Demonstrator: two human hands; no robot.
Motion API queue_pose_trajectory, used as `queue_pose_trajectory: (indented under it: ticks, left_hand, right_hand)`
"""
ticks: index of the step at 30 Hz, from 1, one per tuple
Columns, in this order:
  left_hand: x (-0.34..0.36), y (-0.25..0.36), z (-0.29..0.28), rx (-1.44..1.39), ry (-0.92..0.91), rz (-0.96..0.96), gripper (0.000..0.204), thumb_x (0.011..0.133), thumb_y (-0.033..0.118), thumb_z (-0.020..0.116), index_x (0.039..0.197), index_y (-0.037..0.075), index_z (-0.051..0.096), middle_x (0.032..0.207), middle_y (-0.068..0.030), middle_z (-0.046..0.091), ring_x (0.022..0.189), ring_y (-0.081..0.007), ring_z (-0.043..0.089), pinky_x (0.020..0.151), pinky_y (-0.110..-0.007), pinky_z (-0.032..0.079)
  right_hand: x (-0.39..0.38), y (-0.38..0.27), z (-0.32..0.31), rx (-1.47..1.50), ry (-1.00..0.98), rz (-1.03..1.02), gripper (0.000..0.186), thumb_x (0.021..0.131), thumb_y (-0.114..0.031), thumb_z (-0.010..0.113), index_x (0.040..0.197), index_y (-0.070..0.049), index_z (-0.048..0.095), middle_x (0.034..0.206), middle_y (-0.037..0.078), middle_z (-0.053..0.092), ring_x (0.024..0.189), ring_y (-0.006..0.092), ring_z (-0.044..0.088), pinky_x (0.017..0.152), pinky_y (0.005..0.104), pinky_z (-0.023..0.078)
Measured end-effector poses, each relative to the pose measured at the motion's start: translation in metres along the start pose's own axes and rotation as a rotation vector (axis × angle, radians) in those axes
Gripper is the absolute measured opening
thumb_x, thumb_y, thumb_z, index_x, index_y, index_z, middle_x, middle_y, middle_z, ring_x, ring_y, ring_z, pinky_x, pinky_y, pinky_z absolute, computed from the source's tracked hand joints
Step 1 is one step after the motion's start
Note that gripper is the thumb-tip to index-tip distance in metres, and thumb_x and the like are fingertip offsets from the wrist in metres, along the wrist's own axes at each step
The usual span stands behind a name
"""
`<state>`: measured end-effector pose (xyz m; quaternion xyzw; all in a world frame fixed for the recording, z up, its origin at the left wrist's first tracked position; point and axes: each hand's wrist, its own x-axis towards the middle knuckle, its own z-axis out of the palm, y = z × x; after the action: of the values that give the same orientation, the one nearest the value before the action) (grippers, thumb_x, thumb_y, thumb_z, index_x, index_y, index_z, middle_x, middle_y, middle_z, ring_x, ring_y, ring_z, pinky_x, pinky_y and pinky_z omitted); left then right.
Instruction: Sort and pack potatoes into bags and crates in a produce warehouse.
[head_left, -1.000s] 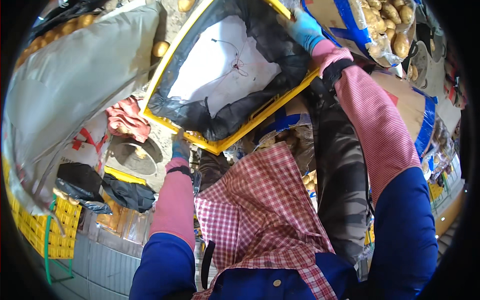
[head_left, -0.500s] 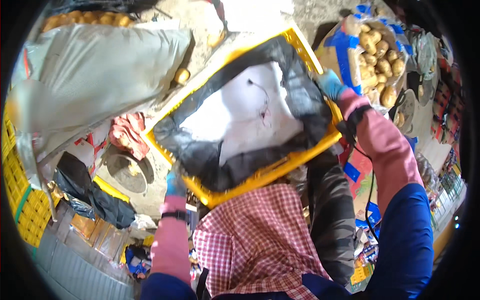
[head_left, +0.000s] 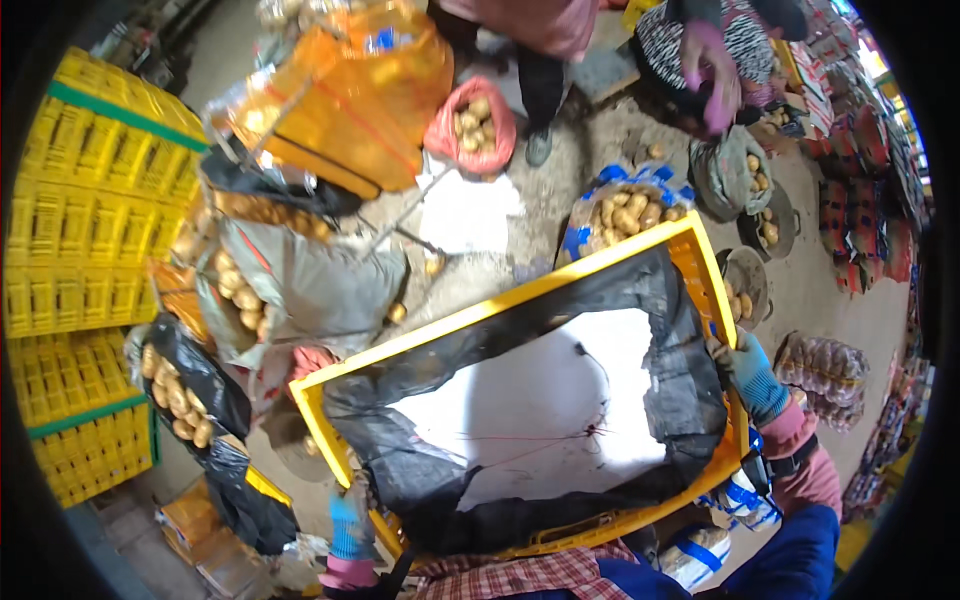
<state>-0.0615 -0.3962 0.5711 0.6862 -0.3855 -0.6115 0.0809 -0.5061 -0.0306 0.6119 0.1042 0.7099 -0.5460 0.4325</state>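
Note:
I hold a yellow plastic crate [head_left: 480,311] level in front of my body, my left hand [head_left: 350,525] closed on its lower left side and my right hand [head_left: 750,372] closed on its right side, both in blue gloves. Crumpled black plastic [head_left: 380,450] lines its walls. A white sheet [head_left: 520,380] covers the bottom, with thin red threads [head_left: 590,430] lying across it. Just beyond the crate is a blue-taped bag of potatoes [head_left: 625,212].
Stacked yellow crates [head_left: 80,260] stand left, near grey [head_left: 310,280] and black [head_left: 175,400] bags of potatoes. Ahead are an orange sack [head_left: 350,100], a red potato bag [head_left: 470,125], a standing person [head_left: 540,100] and a crouching pink-gloved person [head_left: 710,70]. Metal pans [head_left: 770,240] and netted packs [head_left: 820,375] lie right.
The view has swung up toward the room, bringing the two people and stacked crates into sight. The crate, still held in both hands, now sits lower in the picture.

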Motion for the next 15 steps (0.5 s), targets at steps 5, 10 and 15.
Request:
queue_pose_trajectory:
  ticks: [5,10,15]
  left_hand:
    - [-0.025,0.066,0.063,0.160,-0.290,0.212,0.006,0.088,0.014,0.059,0.092,0.009,0.057,0.066,0.0040,0.050,0.049,-0.0061,0.044,0.044,-0.021,0.035]
    - [-0.036,0.142,0.182,0.367,-0.590,0.383,0.025,0.081,0.006,0.060,0.104,0.006,0.051,0.065,0.0008,0.052,0.048,-0.0076,0.044,0.041,-0.024,0.035]
    - [-0.071,0.188,0.291,0.653,-0.699,0.563,0.035,0.075,0.000,0.055,0.110,0.002,0.050,0.076,-0.0062,0.057,0.060,-0.0129,0.052,0.049,-0.027,0.043]
  right_hand:
    - [-0.090,0.015,-0.062,-0.074,0.223,-0.019,0.007,0.087,-0.006,0.053,0.090,-0.005,0.058,0.064,-0.006,0.050,0.051,0.0033,0.045,0.046,0.0175,0.036]
    - [-0.148,0.095,-0.092,0.319,0.479,-0.271,0.019,0.091,-0.019,0.056,0.100,-0.002,0.057,0.082,0.004,0.061,0.069,0.0143,0.060,0.061,0.0254,0.051]
    - [-0.170,0.172,-0.127,0.529,0.561,-0.213,0.020,0.091,-0.016,0.052,0.104,-0.001,0.055,0.081,0.003,0.060,0.065,0.0134,0.058,0.057,0.0240,0.049]
